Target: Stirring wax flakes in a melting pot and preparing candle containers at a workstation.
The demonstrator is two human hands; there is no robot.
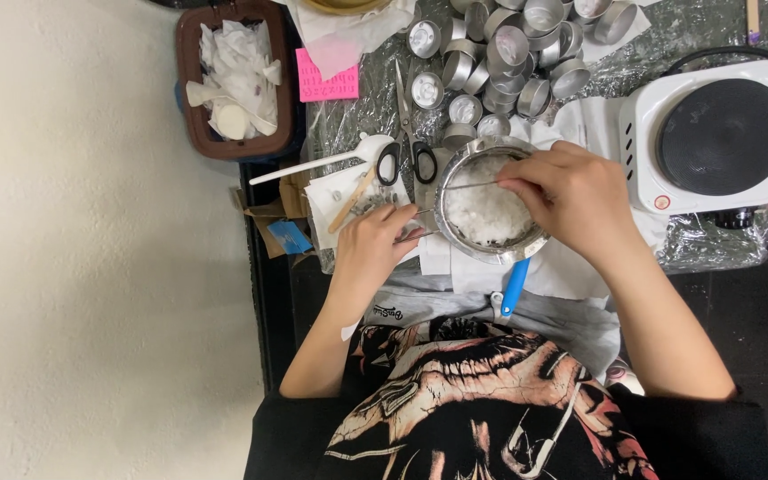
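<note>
A small metal pot (452, 212) with a blue handle (515, 286) sits in front of me, filled with white flaky wax (484, 213). My right hand (571, 194) rests over the pot's right rim and pinches a thin metal stick (468, 186) that lies across the wax. My left hand (373, 238) is at the pot's left side, its fingers closed on thin metal tweezers (418, 235) that point toward the rim.
Black-handled scissors (406, 151), a white spoon (331, 160) and a wooden stick (351, 200) lie left of the pot. Several empty metal cups (508, 53) crowd the back. A white hot plate (713, 133) stands at right, a brown bin (190, 89) of paper waste at left.
</note>
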